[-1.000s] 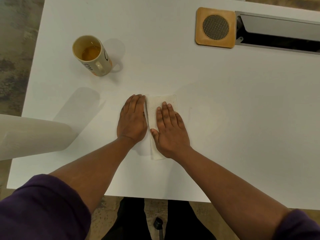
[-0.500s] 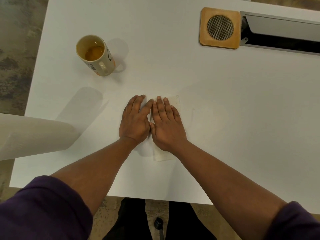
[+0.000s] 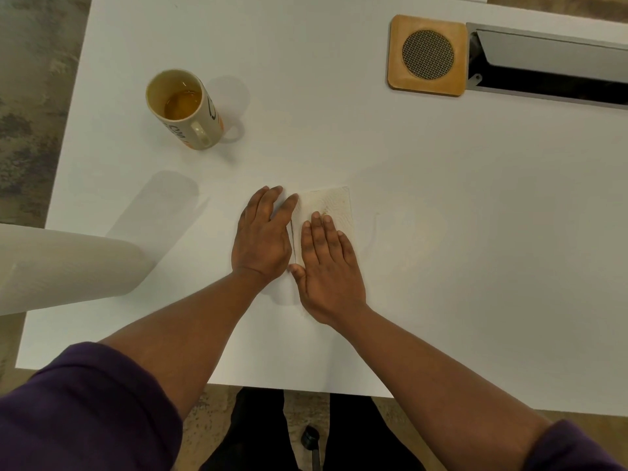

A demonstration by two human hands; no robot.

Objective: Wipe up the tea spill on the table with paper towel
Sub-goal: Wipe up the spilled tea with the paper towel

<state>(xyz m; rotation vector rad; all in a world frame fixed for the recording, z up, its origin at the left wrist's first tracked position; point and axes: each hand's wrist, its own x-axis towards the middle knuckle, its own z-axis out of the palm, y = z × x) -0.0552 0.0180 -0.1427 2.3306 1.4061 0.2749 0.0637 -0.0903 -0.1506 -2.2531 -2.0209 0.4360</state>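
Near the table's (image 3: 441, 232) front edge, the right hand (image 3: 331, 266) pressed flat, fingers straight, on the folded paper towel (image 3: 331, 202); the left hand (image 3: 263, 236) lay flat beside it. Firm, even pressure would likely blot best.

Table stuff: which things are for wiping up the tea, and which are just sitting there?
For the job:
folded white paper towel
left hand, flat beside it
right hand, pressing it
white table

Just sitting there:
cream mug with tea
white paper towel roll
square wooden block with round mesh
grey cable slot
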